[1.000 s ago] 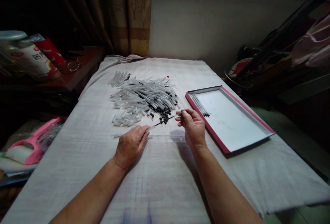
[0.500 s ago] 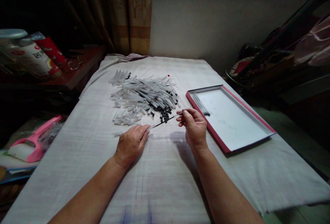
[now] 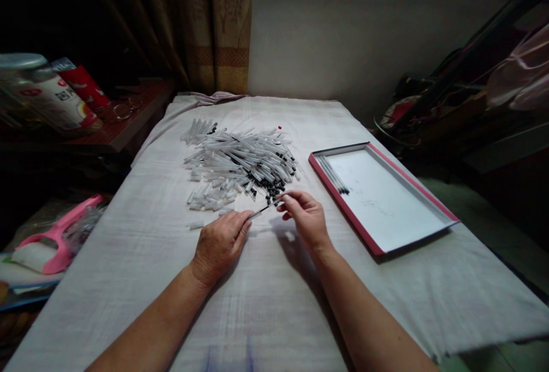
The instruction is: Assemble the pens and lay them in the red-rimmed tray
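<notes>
The pile of clear tubes [image 3: 238,163], many with black ends, sprawls across the cloth. Just in front of its near edge both hands share one thin pen piece [image 3: 262,211], pale at the left end and dark toward the right. The left hand [image 3: 218,243] rests on the cloth in front of the pile, thumb and forefinger pinched on the pale end. The right hand [image 3: 305,218] pinches the dark end at the pile's near right corner.

Half a second ago the right hand was further from the pile, toward the tray. It is now closer to the left hand, so less of the piece shows between them. The left hand has not moved.

The table [image 3: 274,309], under a white cloth, carries the pile. Right of the pile lies a red-rimmed tray [image 3: 348,216] with a few finished pens [image 3: 334,175] along its near side. Behind the pile hangs a curtain [image 3: 229,23]. Left of it, off the table, are a jar [image 3: 38,95] and a pink tool [image 3: 58,235].
</notes>
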`<move>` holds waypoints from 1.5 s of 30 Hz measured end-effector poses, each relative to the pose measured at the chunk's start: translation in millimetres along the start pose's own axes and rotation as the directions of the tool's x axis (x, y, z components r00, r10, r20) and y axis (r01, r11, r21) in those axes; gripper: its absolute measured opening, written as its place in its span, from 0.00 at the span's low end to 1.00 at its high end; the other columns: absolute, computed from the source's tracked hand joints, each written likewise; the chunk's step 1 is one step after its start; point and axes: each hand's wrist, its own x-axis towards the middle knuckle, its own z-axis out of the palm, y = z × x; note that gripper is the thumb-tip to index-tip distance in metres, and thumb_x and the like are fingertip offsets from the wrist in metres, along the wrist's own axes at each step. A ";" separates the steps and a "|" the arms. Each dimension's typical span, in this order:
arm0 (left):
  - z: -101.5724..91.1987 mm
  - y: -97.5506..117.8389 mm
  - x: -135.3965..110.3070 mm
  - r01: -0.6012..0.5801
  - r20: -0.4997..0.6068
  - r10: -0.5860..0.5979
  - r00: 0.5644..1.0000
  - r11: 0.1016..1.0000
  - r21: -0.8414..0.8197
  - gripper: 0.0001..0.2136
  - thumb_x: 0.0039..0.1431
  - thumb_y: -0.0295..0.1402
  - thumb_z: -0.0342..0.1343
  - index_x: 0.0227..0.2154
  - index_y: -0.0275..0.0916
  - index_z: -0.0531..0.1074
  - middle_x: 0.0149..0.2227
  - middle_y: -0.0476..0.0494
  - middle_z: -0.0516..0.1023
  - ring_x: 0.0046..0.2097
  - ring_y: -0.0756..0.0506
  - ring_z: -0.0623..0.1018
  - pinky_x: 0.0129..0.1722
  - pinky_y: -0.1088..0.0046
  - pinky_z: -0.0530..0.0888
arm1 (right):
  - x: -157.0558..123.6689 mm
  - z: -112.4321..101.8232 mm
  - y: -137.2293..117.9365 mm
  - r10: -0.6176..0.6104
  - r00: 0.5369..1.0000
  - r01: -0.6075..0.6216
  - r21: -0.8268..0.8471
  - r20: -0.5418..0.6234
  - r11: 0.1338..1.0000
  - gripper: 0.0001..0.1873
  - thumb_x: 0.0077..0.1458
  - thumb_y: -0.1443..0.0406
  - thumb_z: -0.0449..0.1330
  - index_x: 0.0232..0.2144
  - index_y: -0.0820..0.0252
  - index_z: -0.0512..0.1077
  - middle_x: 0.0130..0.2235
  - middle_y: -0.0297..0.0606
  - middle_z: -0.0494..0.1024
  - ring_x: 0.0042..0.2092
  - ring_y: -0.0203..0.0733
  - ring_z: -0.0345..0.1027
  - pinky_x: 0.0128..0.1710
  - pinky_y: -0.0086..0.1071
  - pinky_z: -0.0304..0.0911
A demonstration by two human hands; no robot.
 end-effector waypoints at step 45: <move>3.1 -8.8 -1.5 0.082 -0.013 -0.084 0.996 0.993 -0.089 0.15 0.69 0.37 0.44 0.48 0.39 0.72 0.41 0.41 0.82 0.40 0.44 0.82 0.40 0.70 0.78 | 8.3 -0.5 10.5 -0.113 0.983 0.175 -0.545 0.145 0.820 0.11 0.57 0.60 0.56 0.34 0.59 0.76 0.35 0.41 0.78 0.34 0.39 0.71 0.33 0.30 0.64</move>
